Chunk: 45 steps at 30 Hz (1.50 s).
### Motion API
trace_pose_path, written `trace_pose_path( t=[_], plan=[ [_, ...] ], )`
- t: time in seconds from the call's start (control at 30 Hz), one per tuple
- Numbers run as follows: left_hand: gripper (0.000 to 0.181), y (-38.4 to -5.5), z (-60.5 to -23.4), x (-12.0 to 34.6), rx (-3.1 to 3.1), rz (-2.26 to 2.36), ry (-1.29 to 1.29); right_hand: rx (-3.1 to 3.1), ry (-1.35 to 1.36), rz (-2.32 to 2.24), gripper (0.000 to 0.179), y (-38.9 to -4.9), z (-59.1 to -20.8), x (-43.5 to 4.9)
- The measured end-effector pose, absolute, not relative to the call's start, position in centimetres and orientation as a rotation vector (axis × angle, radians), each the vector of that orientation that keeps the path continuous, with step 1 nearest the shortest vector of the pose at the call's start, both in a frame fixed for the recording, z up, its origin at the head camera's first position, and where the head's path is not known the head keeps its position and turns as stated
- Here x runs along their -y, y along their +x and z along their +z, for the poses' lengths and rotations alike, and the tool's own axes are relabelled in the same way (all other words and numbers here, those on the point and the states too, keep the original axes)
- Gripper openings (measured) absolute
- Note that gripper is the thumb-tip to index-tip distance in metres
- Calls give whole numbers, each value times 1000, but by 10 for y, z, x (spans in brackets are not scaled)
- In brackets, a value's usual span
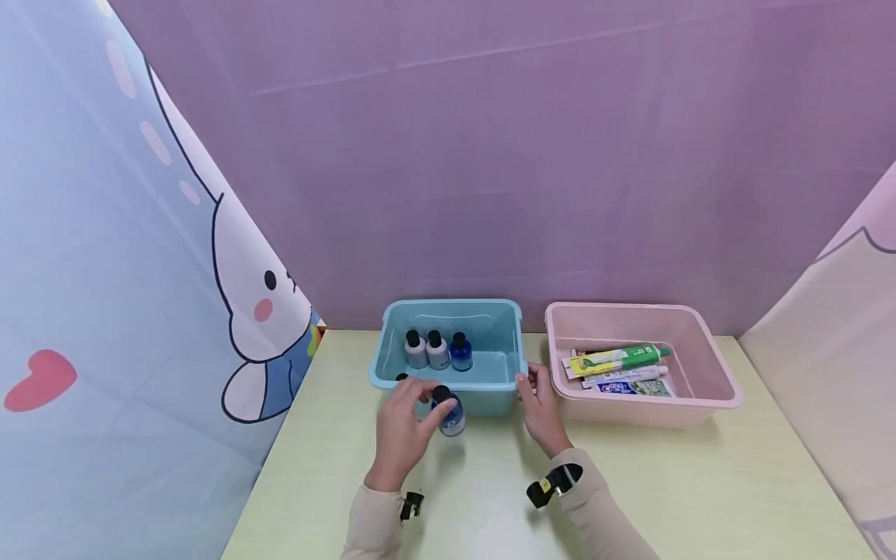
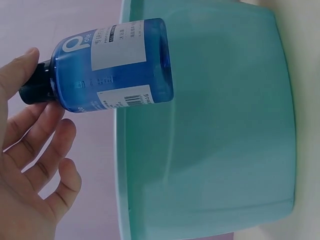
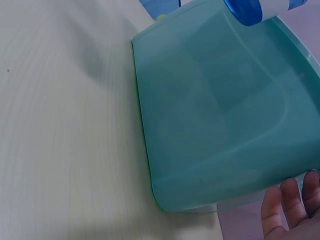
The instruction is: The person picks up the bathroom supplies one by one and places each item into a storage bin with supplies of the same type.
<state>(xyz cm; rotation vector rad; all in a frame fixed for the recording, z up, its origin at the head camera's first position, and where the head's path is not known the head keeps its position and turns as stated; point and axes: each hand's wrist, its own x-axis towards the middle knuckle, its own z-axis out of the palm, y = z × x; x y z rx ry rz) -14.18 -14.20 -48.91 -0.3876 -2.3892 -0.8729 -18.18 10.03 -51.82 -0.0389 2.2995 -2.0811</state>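
My left hand (image 1: 402,432) pinches a small blue body wash bottle (image 2: 112,65) by its black cap, thumb on one side and fingers on the other. The bottle hangs upright in front of the teal basket (image 1: 490,400), clear of the table. My right hand (image 1: 544,412) holds the basket at its front right corner, with the thumb at the rim and the fingers (image 3: 291,200) against the side. Inside stand two white bottles (image 1: 438,355) with black caps and another blue bottle (image 1: 461,357). One more black cap (image 1: 401,376) peeks over the front rim, its body hidden.
Right of the teal basket stands a pink basket (image 1: 633,412) with several toothpaste tubes (image 1: 619,362) lying in it. Both sit at the back of a pale wooden table (image 1: 483,505), close to a purple cloth backdrop (image 1: 504,171). Printed cloth hangs at either side.
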Motion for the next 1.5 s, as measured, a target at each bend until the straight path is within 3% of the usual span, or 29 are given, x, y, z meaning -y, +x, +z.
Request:
trace_pose_path(
  t=[0.5, 0.83, 1.03, 1.5],
  plan=[
    [34, -144, -477, 146, 2345, -870, -379, -2294, -42, -2079, 41, -181, -516, -100],
    [35, -145, -468, 148, 2310, -838, -391, -2291, 6, -2079, 41, -193, -538, -100],
    [34, -148, -463, 150, 2287, -835, -401, -2292, -26, -2087, 42, -187, -528, -100],
    [36, -157, -452, 154, 2267, -839, -427, -2312, -28, -2108, 44, -197, -552, -100]
  ],
)
